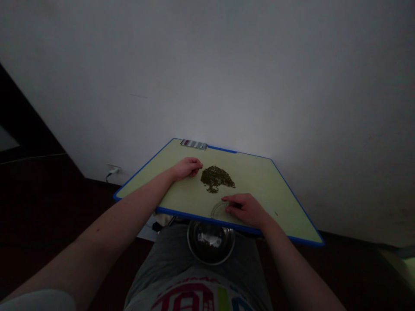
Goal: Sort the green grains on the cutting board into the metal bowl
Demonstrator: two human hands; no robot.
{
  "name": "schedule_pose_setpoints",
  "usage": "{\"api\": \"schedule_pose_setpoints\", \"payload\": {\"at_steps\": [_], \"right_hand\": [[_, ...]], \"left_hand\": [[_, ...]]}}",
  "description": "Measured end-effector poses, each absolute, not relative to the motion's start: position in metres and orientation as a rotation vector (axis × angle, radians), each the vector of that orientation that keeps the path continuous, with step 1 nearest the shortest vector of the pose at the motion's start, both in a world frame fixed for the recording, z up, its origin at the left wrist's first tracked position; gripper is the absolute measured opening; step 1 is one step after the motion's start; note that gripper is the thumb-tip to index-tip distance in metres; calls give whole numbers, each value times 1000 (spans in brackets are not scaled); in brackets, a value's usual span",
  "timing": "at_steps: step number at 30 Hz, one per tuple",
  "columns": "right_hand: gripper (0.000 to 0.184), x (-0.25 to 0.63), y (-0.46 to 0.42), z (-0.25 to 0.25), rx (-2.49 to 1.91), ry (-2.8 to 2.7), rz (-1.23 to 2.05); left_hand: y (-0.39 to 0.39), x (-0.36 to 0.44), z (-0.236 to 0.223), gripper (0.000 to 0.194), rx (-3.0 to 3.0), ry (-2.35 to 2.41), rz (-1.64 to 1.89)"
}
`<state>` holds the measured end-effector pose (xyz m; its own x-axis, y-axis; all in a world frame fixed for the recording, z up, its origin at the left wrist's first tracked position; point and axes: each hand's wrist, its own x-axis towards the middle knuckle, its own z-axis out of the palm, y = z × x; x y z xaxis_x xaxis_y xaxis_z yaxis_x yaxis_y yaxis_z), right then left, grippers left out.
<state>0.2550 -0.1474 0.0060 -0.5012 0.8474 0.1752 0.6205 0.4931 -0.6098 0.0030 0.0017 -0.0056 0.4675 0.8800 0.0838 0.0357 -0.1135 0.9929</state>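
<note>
Metal bowl (pixel 201 254) near, dark seed pile (pixel 215 176) beyond on a pale board (pixel 259 177).
The bowl's contents are too dark to tell; the right hand (pixel 246 208), fingers parted, reaches over a clear round dish (pixel 215 210) by the board's near edge; farther, the pile lies just right of the left hand (pixel 188 168), its fingertips drawn together.

A pale yellow-green, flat tabletop with a blue rim (pixel 256 172) carries a loose heap of small, dark olive-green pieces (pixel 216 176) near its middle. A clear, round-edged object (pixel 218 209), partly hidden, lies by the near edge. A grey striped rectangular panel (pixel 193 144) lies along the far edge, left of centre, and a tiny reddish-brown sliver (pixel 276 213) toward the right.
</note>
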Motion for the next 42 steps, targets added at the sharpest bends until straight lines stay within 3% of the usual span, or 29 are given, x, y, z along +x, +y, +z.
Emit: {"api": "schedule_pose_setpoints", "payload": {"at_steps": [42], "right_hand": [[32, 259, -150, 4, -1185, -2199, 821]], "left_hand": [[-3, 5, -2, 18, 1492, 817, 898]]}}
